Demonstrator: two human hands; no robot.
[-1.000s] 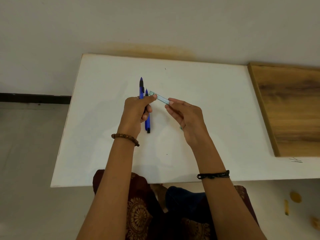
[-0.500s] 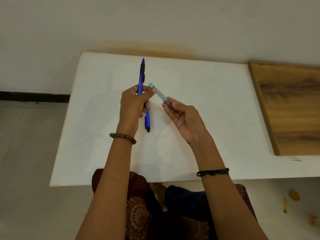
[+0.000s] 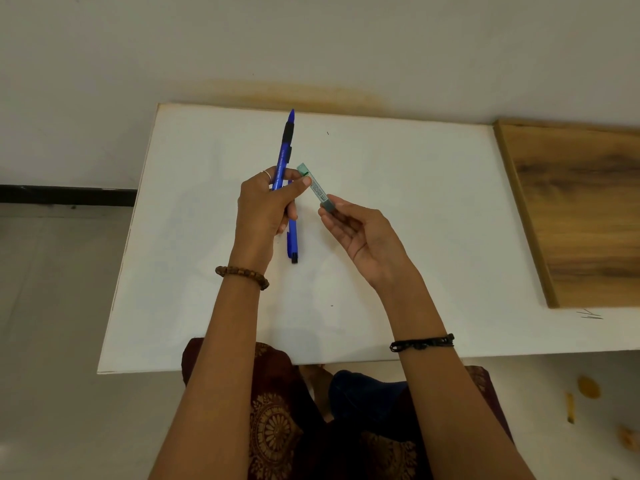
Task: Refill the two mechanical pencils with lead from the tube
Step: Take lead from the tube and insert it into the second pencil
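Note:
My left hand [image 3: 266, 206] grips a blue mechanical pencil [image 3: 284, 147] with a black grip, lifted and pointing away from me; its thumb also touches the lead tube. The second blue pencil [image 3: 293, 240] lies flat on the white table [image 3: 398, 209], partly hidden under my left hand. My right hand [image 3: 363, 237] pinches the dark lower end of a small pale green lead tube [image 3: 314, 187], which slants up and to the left between both hands.
A wooden board [image 3: 575, 209] lies on the table's right side. The wall runs just behind the table's far edge. My knees and a patterned cushion [image 3: 277, 427] sit below the near edge. Small yellow scraps [image 3: 588, 388] lie on the floor at right.
My left hand has raised one pencil off the table so that it sticks out farther away from me. The right hand turned palm-up, still on the tube.

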